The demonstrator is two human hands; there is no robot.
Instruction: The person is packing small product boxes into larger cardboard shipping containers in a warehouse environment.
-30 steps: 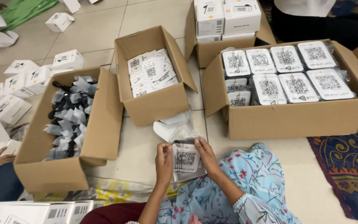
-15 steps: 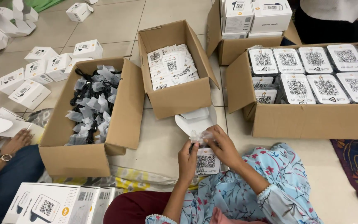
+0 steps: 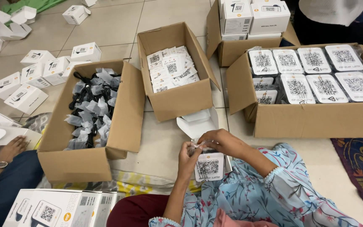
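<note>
White device (image 3: 209,165) with a square black-and-white code on its face stands upright just in front of the person's lap, on the tiled floor (image 3: 164,147), in a clear plastic wrap (image 3: 198,145) that bunches at its top edge. Compared with half a second ago, the view has shifted a little and the device sits slightly higher between the hands; the right hand has moved from the upper right corner to lie over the top of the wrap, and a second ago both hands simply held the device by its sides with the face fully showing.

Left hand (image 3: 188,156) is curled, fingers pinching the wrap at the device's upper left corner. Right hand (image 3: 218,141) is arched over the top edge, fingertips closed on the same crinkled plastic, touching the left hand's fingers.

Just beyond the hands lies an opened white carton (image 3: 198,122), leaning against a cardboard box of printed cards (image 3: 177,98). To the right, a larger cardboard box (image 3: 311,122) holds rows of the same wrapped devices. To the left, another box (image 3: 89,162) holds bagged black cables.
</note>
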